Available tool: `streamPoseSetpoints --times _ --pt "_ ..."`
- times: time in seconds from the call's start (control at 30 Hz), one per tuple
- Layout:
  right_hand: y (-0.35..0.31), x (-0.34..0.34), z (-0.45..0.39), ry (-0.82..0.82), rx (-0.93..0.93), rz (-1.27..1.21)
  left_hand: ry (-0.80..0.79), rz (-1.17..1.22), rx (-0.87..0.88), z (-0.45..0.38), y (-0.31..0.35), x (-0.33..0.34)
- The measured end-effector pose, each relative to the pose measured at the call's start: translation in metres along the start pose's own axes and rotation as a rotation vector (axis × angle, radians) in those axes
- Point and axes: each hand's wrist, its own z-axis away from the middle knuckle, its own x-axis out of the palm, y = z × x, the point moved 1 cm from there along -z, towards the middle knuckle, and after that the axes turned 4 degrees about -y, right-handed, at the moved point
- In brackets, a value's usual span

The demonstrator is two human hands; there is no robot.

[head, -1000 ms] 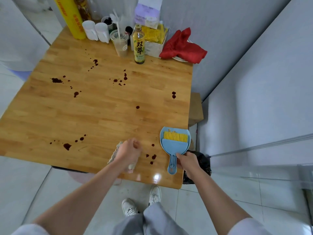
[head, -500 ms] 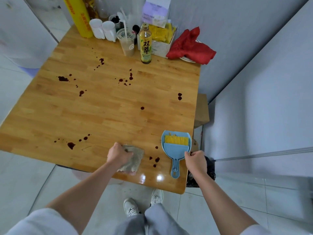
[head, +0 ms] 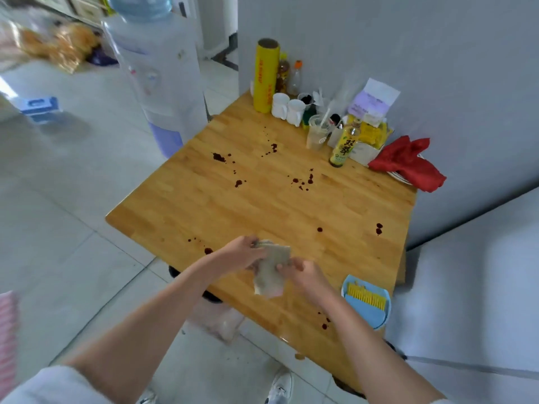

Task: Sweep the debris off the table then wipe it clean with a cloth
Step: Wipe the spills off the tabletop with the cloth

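A grey-beige cloth [head: 271,272] is lifted above the near part of the wooden table [head: 277,208]. My left hand [head: 242,253] grips its upper left edge and my right hand [head: 303,272] pinches its right side. Dark red stains are scattered over the tabletop, one group [head: 303,179] mid-table and another [head: 324,325] near the front edge. A blue dustpan [head: 368,304] with a yellow-bristled brush in it lies on the table right of my right arm, with no hand on it.
At the table's far end stand a yellow roll [head: 265,75], two white mugs [head: 287,109], a plastic cup, a yellow-labelled bottle [head: 342,147], a box and a red cloth [head: 408,163]. A water dispenser [head: 159,71] stands left of the table. Grey walls close the right side.
My right hand let go of the dustpan and moved left to the cloth. My left hand lifted the cloth off the table. My view swung left, showing the water dispenser.
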Motion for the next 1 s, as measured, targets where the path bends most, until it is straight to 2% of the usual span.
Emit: streamPoseSetpoints --times 0.07,0.2,0.37,0.5,0.73,0.9,1.0 --pt "-0.022 0.016 -0.005 0.095 -0.058 0.05 0.036 -0.084 0.051 0.008 -0.006 -0.03" --pt "-0.1 0.106 -0.013 0.151 -0.091 -0.202 0.152 -0.146 0.12 0.044 -0.052 -0.115" --pt "-0.178 0.225 -0.028 0.186 -0.147 -0.347 0.225 -0.074 0.17 0.094 -0.109 -0.227" --pt "-0.222 0.277 -0.045 0.152 -0.17 -0.392 0.266 -0.006 0.215 0.096 -0.126 -0.307" --pt "-0.275 0.282 -0.109 0.071 -0.139 -0.502 0.077 0.018 0.271 0.05 -0.102 -0.395" --pt "-0.316 0.303 -0.178 -0.11 -0.096 -0.652 -0.02 -0.037 0.312 -0.003 -0.087 -0.46" --pt "-0.346 0.307 -0.209 -0.178 -0.149 -0.772 -0.08 -0.064 0.382 -0.024 -0.076 -0.504"
